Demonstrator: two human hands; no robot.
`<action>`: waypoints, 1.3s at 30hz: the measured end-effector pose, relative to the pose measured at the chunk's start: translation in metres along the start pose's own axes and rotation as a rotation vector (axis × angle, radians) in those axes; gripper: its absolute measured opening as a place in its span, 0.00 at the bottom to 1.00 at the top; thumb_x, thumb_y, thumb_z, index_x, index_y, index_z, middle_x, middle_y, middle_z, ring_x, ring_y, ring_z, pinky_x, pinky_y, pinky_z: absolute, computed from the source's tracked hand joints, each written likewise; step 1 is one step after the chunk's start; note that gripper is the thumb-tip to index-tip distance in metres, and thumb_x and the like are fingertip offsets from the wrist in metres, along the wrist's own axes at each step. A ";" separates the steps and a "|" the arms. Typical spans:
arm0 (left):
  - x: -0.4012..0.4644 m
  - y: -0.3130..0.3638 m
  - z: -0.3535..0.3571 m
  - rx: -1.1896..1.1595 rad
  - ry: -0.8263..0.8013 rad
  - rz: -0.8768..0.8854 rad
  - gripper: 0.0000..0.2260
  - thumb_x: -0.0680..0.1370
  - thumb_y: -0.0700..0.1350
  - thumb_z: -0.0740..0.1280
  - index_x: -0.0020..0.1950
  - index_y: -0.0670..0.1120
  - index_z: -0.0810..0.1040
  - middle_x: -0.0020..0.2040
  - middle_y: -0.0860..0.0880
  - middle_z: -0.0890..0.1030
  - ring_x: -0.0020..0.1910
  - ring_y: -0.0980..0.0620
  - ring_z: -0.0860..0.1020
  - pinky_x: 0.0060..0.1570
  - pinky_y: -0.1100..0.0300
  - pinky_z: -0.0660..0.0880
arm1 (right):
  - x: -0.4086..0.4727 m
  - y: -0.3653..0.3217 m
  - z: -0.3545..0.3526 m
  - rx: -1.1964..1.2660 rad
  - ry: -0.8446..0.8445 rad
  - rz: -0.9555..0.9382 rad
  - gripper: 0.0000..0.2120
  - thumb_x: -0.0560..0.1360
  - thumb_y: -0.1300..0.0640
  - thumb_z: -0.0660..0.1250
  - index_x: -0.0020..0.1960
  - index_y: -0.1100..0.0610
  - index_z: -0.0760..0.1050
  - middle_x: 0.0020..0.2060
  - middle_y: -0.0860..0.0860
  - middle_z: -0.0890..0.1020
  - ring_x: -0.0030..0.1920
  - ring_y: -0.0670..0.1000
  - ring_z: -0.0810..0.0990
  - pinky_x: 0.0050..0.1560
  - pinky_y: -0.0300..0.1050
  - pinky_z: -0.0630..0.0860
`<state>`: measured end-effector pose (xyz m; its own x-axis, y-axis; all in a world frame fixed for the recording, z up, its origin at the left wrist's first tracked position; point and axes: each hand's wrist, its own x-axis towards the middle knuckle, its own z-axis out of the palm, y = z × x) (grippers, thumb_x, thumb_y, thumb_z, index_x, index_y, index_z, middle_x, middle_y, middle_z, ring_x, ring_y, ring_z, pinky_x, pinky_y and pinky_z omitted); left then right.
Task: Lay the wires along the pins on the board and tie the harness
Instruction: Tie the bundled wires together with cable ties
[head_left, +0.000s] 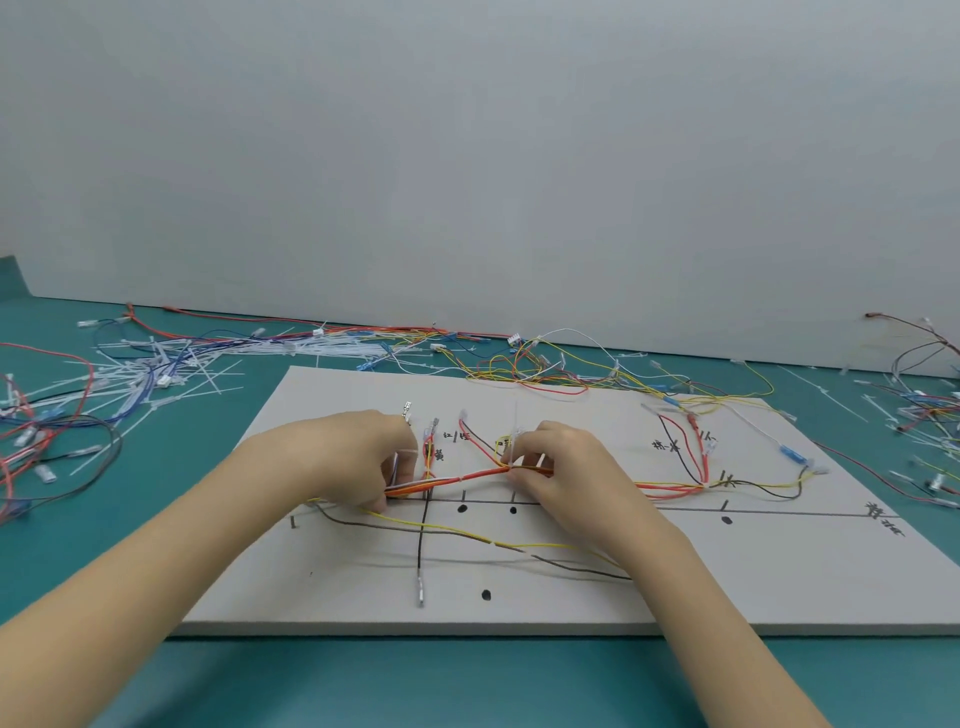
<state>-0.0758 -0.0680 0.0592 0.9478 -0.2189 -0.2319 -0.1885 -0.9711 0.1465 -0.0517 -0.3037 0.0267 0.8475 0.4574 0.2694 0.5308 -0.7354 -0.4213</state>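
I am pinching the wire bundle (467, 475) at mid-frame, left hand (358, 457) steadying, right hand (556, 462) fingers gripping the cable tie (511, 457), which I should cinch squarely.

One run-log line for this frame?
stage: tying | left hand: grips wire bundle | right hand: pinches cable tie | board: flat

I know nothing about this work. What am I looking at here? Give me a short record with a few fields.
Surface: white board with drawn lines and black dots, lying on a green table
Work piece: bundle of red, orange and yellow wires running across the board
Left hand: grip closed on the bundle's left end
Right hand: pinching a white tie at the bundle
Loose on the board: a yellow wire and a brown wire
Behind the board: heaps of spare wires and white ties
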 end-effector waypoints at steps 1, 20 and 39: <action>-0.003 -0.001 0.001 0.014 0.016 0.017 0.11 0.73 0.43 0.71 0.46 0.56 0.72 0.42 0.57 0.74 0.41 0.55 0.73 0.36 0.63 0.68 | 0.000 0.000 0.000 -0.002 0.000 -0.001 0.04 0.75 0.56 0.68 0.48 0.48 0.80 0.39 0.41 0.73 0.41 0.46 0.73 0.51 0.46 0.72; -0.035 -0.004 0.041 0.043 0.371 0.103 0.09 0.80 0.40 0.58 0.55 0.54 0.70 0.51 0.55 0.69 0.52 0.54 0.69 0.49 0.54 0.71 | 0.002 0.002 -0.001 0.041 0.015 -0.025 0.05 0.76 0.56 0.68 0.50 0.50 0.81 0.40 0.42 0.75 0.43 0.48 0.74 0.52 0.47 0.73; -0.034 -0.020 0.030 -0.122 0.495 -0.009 0.06 0.78 0.49 0.64 0.50 0.62 0.75 0.43 0.59 0.70 0.48 0.57 0.69 0.42 0.59 0.70 | 0.009 0.005 0.006 -0.142 0.117 0.034 0.10 0.77 0.52 0.67 0.57 0.46 0.82 0.40 0.47 0.70 0.49 0.52 0.71 0.49 0.46 0.65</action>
<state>-0.1118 -0.0444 0.0355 0.9631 -0.1105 0.2453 -0.1762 -0.9481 0.2646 -0.0412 -0.2999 0.0218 0.8540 0.3762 0.3593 0.4890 -0.8161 -0.3078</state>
